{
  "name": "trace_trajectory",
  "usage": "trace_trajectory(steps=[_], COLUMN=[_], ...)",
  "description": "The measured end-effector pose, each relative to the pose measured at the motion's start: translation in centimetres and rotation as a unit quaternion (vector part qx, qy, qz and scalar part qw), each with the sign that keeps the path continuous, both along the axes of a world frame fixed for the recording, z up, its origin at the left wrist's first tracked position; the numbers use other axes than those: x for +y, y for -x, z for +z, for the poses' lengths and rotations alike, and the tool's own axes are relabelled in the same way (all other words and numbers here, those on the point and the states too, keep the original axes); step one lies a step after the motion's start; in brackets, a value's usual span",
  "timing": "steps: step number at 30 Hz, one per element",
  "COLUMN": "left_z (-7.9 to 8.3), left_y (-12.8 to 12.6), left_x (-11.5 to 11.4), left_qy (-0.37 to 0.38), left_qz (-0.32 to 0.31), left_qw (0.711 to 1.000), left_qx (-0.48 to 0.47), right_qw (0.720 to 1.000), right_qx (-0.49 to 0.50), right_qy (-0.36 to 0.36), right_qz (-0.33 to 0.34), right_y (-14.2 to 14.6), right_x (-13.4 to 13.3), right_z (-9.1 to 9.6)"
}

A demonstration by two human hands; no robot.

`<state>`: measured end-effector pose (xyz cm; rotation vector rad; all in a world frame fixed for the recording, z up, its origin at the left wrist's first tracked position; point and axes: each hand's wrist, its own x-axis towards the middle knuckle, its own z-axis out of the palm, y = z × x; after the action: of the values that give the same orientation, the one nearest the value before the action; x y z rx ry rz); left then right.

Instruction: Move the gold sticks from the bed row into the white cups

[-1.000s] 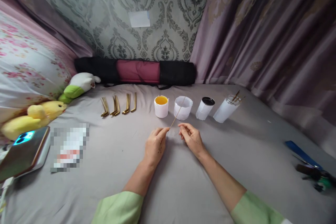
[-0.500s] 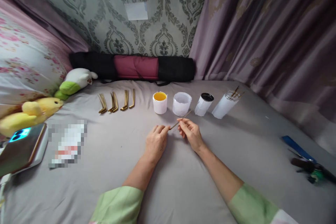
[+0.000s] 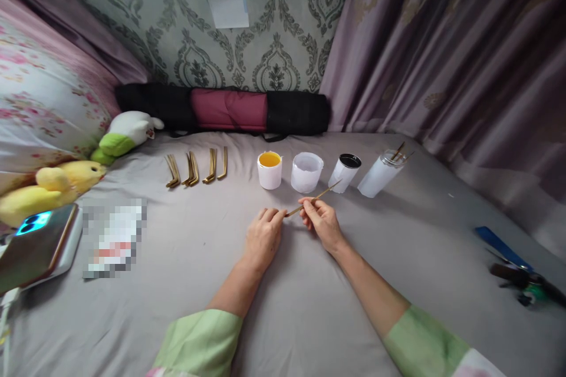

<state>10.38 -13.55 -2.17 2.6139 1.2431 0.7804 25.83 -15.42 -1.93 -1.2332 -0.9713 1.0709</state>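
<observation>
Both of my hands hold one thin gold-brown stick (image 3: 326, 192) that slants up to the right over the grey sheet. Its lower left end is pinched in the fingers of my left hand (image 3: 266, 235). My right hand (image 3: 322, 224) grips it near the middle, and the free tip points toward the jar with the black inside (image 3: 350, 161). Beyond my hands stand a white cup with a yellow inside (image 3: 269, 177) and a wider whitish cup (image 3: 306, 179). A tilted-looking clear jar (image 3: 380, 175) on the right has thin sticks in it. Several bundles of bent gold sticks (image 3: 191, 171) lie at the left.
Plush toys (image 3: 66, 181) and a phone (image 3: 38, 247) on a white block are at the left, with a blurred-out packet (image 3: 115, 241). A black and maroon roll (image 3: 227, 111) lies along the wall. Blue-handled and dark items (image 3: 504, 248) lie at the right.
The stick now reaches farther up and right past my right hand, its tip in front of the black-lined jar. My hands have hardly moved; the view has shifted slightly.
</observation>
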Motion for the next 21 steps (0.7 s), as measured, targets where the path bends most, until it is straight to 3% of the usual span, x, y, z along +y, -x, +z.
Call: trace_trajectory(steps=[16,21], left_z=[-1.1,-1.1], left_y=[-0.1,-0.2], left_x=[0.5,0.6], left_qy=[0.045,0.127], left_qz=[-0.006,0.02], left_qw=[0.991,0.971], left_qx=[-0.123,-0.202], right_qw=[1.0,1.0], right_qx=[-0.014,-0.016], right_qy=[0.001,0.001], right_qz=[0.003,-0.022], right_y=[-0.1,-0.2], right_x=[0.0,0.1], right_z=[-0.2,-0.3])
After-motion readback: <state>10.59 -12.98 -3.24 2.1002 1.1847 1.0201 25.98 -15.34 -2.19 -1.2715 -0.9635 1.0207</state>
